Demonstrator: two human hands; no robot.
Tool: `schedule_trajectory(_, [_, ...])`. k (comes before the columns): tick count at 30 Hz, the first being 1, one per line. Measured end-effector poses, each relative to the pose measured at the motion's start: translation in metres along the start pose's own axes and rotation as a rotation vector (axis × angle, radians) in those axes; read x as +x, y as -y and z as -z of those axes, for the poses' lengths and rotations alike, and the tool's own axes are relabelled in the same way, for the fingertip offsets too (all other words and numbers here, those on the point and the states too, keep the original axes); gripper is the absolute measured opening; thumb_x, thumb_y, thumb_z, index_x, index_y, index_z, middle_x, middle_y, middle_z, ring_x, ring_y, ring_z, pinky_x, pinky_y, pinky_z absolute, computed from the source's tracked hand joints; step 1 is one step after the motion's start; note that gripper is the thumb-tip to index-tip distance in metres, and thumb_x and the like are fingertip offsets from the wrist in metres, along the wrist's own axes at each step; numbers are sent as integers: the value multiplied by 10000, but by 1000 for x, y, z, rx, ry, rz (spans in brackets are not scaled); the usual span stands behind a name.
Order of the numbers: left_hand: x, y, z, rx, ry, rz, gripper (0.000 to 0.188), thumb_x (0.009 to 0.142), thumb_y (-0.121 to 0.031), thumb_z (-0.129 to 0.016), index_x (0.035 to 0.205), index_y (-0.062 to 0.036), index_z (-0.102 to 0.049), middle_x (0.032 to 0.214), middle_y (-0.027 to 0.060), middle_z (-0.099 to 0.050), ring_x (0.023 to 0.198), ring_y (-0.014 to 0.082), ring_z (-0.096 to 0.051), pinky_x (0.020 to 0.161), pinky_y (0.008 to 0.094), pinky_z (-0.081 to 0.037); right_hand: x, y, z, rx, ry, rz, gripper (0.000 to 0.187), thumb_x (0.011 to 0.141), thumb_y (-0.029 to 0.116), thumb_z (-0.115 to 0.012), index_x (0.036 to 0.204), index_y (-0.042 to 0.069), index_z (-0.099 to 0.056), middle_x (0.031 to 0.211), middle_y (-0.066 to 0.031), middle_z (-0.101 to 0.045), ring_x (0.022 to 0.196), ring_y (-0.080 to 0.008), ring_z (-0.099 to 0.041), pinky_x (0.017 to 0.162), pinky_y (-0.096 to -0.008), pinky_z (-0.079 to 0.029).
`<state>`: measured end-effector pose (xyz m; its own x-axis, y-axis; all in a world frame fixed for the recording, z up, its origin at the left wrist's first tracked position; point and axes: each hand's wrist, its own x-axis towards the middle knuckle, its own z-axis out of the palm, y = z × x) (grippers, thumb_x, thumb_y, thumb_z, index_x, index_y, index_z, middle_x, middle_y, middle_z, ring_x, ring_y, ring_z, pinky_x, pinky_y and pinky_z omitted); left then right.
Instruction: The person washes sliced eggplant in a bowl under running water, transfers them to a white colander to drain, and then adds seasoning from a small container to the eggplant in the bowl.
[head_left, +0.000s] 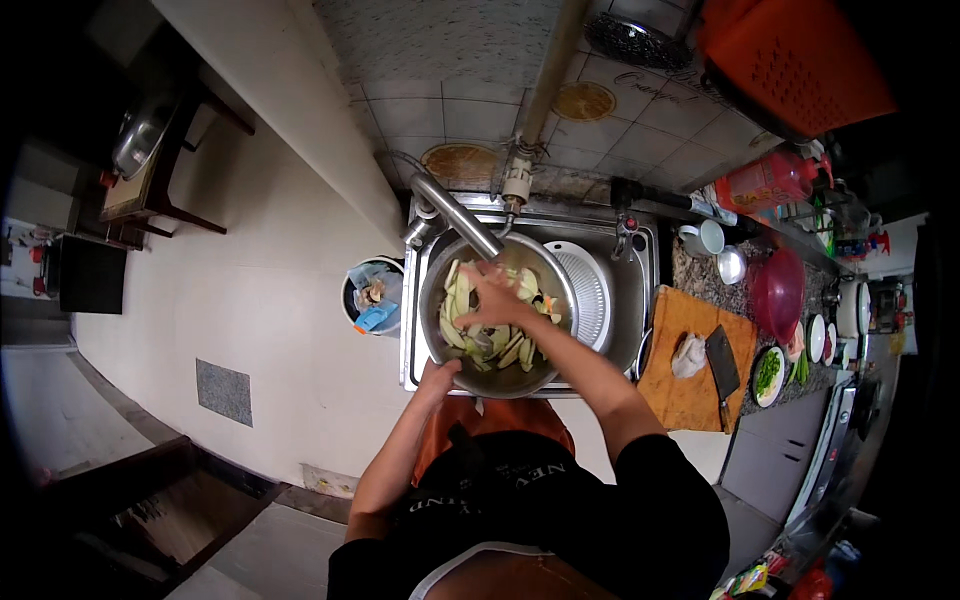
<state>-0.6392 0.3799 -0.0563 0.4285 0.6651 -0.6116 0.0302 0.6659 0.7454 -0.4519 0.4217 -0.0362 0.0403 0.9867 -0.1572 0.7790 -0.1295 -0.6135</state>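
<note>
A large stainless steel bowl (500,384) sits at the left part of the sink, under the faucet (462,218). Inside lie many pale green, long-cut vegetable slices (478,345), wet-looking, with a small orange bit at the right side. My left hand (440,378) grips the bowl's near-left rim, its fingers partly hidden. Reaching into the bowl, my right hand (492,297) has its fingers spread over the slices and touches them. A white slotted strainer basket (585,295) stands in the sink basin just right of the bowl.
Right of the sink, a wooden cutting board (680,400) bears a cleaver (722,365) and a whitish crumpled lump (690,356). Beyond it are a plate of chopped greens (768,376) and a dark pink basin (778,295). A lined waste bin (374,295) stands on the floor at left.
</note>
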Motion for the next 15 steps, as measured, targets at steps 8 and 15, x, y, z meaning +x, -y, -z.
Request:
schedule_trajectory(8, [13,-4,12,-168,-84,186,306,728,-61,-477,1030,-23,-452,808,55,-521,617,135,-537,437,221,-436,-48,-34,17,-263,301,542,725,510,375,-749,1166,255,-465,1331,-145,-229,1243,-404,-96,953,-598,-59])
schedule_trajectory(15, [6,-20,-7,-117,-18,104,315,735,-29,-469,1049,-7,-447,865,73,-540,723,168,-565,563,274,-508,-36,10,48,-428,177,-279,1058,471,398,-777,1324,331,-154,1382,-181,-20,1219,-432,-103,946,-534,-180])
